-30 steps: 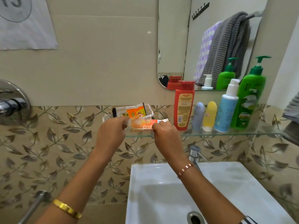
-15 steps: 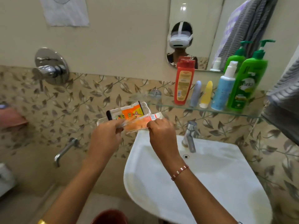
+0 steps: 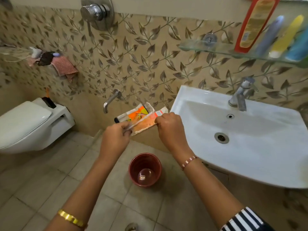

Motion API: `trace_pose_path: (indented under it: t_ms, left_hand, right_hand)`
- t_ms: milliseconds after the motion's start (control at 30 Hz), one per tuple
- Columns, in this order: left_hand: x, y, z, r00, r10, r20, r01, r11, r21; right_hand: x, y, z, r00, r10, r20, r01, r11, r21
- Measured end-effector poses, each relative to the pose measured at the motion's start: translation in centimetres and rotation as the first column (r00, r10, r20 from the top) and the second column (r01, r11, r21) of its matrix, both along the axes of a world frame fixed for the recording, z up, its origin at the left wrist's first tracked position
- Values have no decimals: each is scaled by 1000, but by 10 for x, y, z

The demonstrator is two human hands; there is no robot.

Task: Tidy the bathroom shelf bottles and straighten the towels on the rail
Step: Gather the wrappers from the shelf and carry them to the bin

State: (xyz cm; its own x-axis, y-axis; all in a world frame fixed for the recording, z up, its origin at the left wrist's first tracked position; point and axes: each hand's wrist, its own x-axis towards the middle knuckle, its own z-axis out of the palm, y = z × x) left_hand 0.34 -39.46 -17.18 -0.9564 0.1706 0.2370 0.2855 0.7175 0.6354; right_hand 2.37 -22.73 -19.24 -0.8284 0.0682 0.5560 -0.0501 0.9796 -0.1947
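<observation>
Sink (image 3: pixel 250 147) sits just right of my right hand (image 3: pixel 170 129), toilet (image 3: pixel 30 124) well off to the left of my left hand (image 3: pixel 115 139). Above and right of my grip, the glass shelf (image 3: pixel 208 47) carries the red bottle (image 3: pixel 253 22) with purple, yellow and blue bottles beside it. Below my hands a red bucket (image 3: pixel 145 169) stands on the floor tiles. Both hands pinch the orange empty wrappers (image 3: pixel 141 119), one at each end.
</observation>
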Motion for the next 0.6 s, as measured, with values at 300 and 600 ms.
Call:
trace_pose_path:
  t_ms: [300, 600]
  left_hand:
    - [-59, -40, -70, 973, -86, 215, 92, 996, -20]
    - [-104, -34, -140, 918, -116, 380, 131, 991, -13]
  right_hand:
    - [-42, -58, -62, 955, -45, 294, 18, 996, 93]
    - [-79, -61, -138, 845, -70, 530, 50, 997, 52]
